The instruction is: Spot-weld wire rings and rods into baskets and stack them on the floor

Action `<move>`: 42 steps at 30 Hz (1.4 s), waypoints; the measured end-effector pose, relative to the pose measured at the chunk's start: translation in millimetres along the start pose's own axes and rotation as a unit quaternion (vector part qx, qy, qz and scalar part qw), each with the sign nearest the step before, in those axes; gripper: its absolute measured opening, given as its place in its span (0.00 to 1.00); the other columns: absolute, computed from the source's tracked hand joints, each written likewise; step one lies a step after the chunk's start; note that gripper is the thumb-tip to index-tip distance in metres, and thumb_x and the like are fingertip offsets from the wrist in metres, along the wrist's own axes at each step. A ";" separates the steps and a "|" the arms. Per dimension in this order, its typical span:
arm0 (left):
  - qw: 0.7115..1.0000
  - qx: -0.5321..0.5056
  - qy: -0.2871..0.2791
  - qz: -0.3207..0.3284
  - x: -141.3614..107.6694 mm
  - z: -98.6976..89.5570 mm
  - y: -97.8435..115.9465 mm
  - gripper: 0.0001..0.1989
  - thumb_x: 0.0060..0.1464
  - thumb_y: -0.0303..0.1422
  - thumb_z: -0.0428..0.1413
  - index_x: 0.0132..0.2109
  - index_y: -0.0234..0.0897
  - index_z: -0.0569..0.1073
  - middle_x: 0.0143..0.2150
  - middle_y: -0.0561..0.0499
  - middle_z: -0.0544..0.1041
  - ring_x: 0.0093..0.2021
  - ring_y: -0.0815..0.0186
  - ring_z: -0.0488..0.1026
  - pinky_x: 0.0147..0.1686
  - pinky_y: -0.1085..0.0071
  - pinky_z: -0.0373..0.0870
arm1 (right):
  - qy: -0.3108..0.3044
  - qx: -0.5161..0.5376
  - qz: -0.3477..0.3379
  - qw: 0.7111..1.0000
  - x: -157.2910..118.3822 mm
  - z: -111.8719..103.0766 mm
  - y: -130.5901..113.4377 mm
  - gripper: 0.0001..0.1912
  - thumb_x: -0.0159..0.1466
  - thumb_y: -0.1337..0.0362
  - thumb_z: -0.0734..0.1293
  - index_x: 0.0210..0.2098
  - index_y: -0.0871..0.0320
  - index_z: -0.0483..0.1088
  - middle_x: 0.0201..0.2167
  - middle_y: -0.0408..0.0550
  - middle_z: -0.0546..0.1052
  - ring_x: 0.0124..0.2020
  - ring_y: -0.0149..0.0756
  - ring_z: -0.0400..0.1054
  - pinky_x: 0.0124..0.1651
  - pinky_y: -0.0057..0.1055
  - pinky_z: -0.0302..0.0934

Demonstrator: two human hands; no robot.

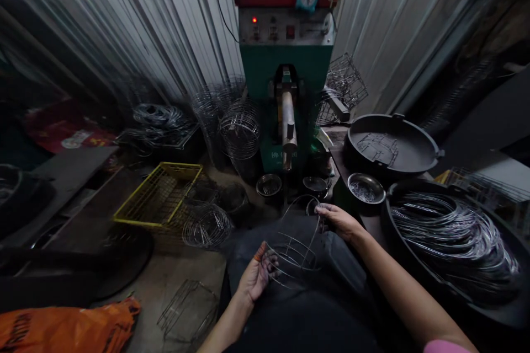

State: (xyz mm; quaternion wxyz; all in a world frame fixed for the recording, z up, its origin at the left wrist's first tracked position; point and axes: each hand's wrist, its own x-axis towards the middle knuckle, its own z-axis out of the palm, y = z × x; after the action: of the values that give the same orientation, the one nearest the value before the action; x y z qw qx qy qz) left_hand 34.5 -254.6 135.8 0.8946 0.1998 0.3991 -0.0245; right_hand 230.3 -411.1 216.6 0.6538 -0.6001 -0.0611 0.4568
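Observation:
Over my lap, my left hand (260,273) is closed on the left side of a round wire frame (296,248), its thumb on the rim and its fingers curled beneath. Farther right and a little higher, my right hand (337,220) pinches a thin wire ring (313,204) at the frame's upper right. Whether the ring is joined to the frame, I cannot tell. Directly ahead stands a green machine (259,66) with a metal electrode arm (287,121) pointing toward me and a red light lit on its panel.
At right, a large black pan (393,220) holds many wire rings; another pan (414,160) holds wire pieces. Small metal bowls (366,188) sit near the machine. A yellow wire basket (157,193), round wire baskets (207,226) and an orange sack (70,328) are at left.

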 end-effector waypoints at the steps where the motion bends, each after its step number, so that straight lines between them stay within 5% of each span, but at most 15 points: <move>1: 1.000 -0.002 0.007 0.016 -2.2 1.1 -1.5 0.13 0.49 0.39 0.54 0.31 0.30 0.69 0.23 0.50 0.73 0.22 0.69 0.71 0.23 0.72 0.68 | -0.007 -0.012 -0.005 1.000 -2.8 -1.2 1.1 0.15 0.46 0.58 0.71 0.26 0.60 0.63 0.18 0.37 0.64 0.18 0.23 0.58 0.22 0.23 0.57; 5: 0.995 -0.013 0.020 0.092 -10.7 3.9 -7.2 0.09 0.45 0.35 0.58 0.33 0.35 0.68 0.25 0.53 0.72 0.25 0.69 0.71 0.26 0.71 0.69 | 0.000 -0.040 -0.028 0.999 -8.8 -2.5 6.2 0.16 0.45 0.58 0.71 0.27 0.60 0.64 0.18 0.36 0.63 0.19 0.23 0.58 0.23 0.24 0.58; 14: 0.973 0.028 -0.002 0.231 -21.8 4.5 -4.2 0.18 0.36 0.36 0.63 0.36 0.38 0.67 0.28 0.55 0.69 0.28 0.70 0.69 0.31 0.70 0.70 | -0.002 -0.064 -0.069 0.996 6.6 5.2 0.1 0.15 0.46 0.58 0.71 0.25 0.60 0.64 0.18 0.37 0.63 0.19 0.23 0.58 0.23 0.25 0.58; 19: 0.931 0.086 -0.011 0.356 -34.2 5.8 9.0 0.34 0.28 0.32 0.66 0.47 0.45 0.63 0.34 0.53 0.71 0.33 0.65 0.70 0.37 0.67 0.69 | -0.009 -0.076 -0.061 0.995 24.9 0.0 16.9 0.14 0.47 0.60 0.69 0.31 0.60 0.67 0.24 0.40 0.68 0.26 0.27 0.62 0.29 0.25 0.60; 22: 0.940 0.047 -0.116 0.318 -40.7 4.1 27.0 0.36 0.27 0.44 0.65 0.48 0.41 0.65 0.42 0.44 0.72 0.43 0.55 0.70 0.42 0.62 0.66 | 0.024 -0.049 -0.085 0.995 38.0 -2.3 27.0 0.15 0.48 0.59 0.69 0.32 0.60 0.68 0.26 0.42 0.70 0.28 0.28 0.64 0.32 0.26 0.61; 25: 0.972 -0.024 -0.157 0.174 -40.2 -2.2 53.3 0.33 0.41 0.56 0.49 0.45 0.32 0.68 0.41 0.38 0.73 0.43 0.52 0.70 0.42 0.57 0.66 | 0.024 -0.037 -0.094 0.995 49.7 -4.4 32.4 0.15 0.47 0.58 0.70 0.32 0.59 0.68 0.26 0.42 0.70 0.28 0.28 0.65 0.34 0.28 0.62; 28: 0.985 -0.054 -0.136 0.089 -35.5 -6.6 71.7 0.30 0.49 0.53 0.45 0.43 0.27 0.69 0.33 0.39 0.76 0.35 0.57 0.74 0.38 0.59 0.69 | 0.007 -0.057 -0.108 0.992 61.7 -8.8 37.1 0.16 0.46 0.58 0.71 0.31 0.58 0.69 0.26 0.42 0.71 0.29 0.29 0.66 0.37 0.30 0.63; 33: 0.982 -0.062 -0.034 0.176 -30.6 8.7 60.8 0.12 0.50 0.33 0.54 0.42 0.32 0.70 0.26 0.50 0.75 0.24 0.69 0.72 0.29 0.70 0.71 | 0.001 -0.113 -0.158 0.981 88.3 -16.0 43.5 0.16 0.48 0.55 0.68 0.35 0.57 0.70 0.32 0.45 0.74 0.35 0.35 0.67 0.44 0.35 0.61; 37: 0.971 -0.066 -0.021 0.231 -22.5 19.9 40.3 0.14 0.45 0.31 0.59 0.42 0.38 0.70 0.26 0.54 0.73 0.26 0.72 0.71 0.29 0.73 0.70 | 0.069 -0.272 -0.230 0.932 106.4 -35.1 30.0 0.18 0.49 0.59 0.67 0.39 0.55 0.71 0.38 0.47 0.75 0.43 0.40 0.66 0.49 0.37 0.57; 40: 0.965 -0.053 -0.005 0.258 -14.3 18.8 28.3 0.17 0.39 0.31 0.63 0.40 0.38 0.70 0.28 0.55 0.73 0.28 0.72 0.71 0.28 0.76 0.69 | 0.245 -0.382 -0.265 0.851 108.5 -76.9 6.5 0.17 0.52 0.63 0.64 0.42 0.58 0.70 0.41 0.52 0.74 0.44 0.42 0.66 0.49 0.38 0.56; 42: 0.963 -0.043 0.010 0.266 -11.5 16.7 22.3 0.17 0.36 0.31 0.64 0.38 0.37 0.71 0.27 0.56 0.71 0.28 0.73 0.70 0.27 0.77 0.68 | 0.380 -0.435 -0.227 0.784 104.9 -116.3 -9.4 0.16 0.56 0.66 0.60 0.44 0.61 0.68 0.42 0.57 0.73 0.44 0.43 0.66 0.47 0.39 0.57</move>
State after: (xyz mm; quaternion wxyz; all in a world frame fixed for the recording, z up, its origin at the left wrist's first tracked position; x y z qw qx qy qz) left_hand 43.0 -241.7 161.7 0.8725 0.2603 0.3410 0.2340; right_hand 368.6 -424.3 143.7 0.3783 -0.9148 -0.1343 -0.0454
